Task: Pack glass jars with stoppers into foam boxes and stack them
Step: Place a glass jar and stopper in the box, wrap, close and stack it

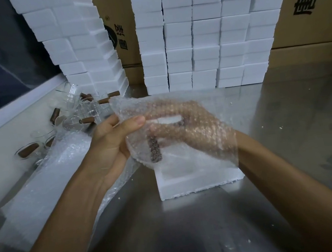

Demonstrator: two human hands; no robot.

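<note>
A sheet of bubble wrap hangs between both hands above the table. My left hand pinches its left edge between thumb and fingers. My right hand lies behind the sheet, its fingers curled round a glass jar with a brown stopper that points downward. Below them an open foam box sits on the steel table, partly hidden by the wrap. Several loose glass jars with brown stoppers lie piled at the left.
Tall stacks of white foam boxes line the back, with a leaning stack at the left. Cardboard cartons stand behind them. A pile of bubble wrap sheets lies at the left front.
</note>
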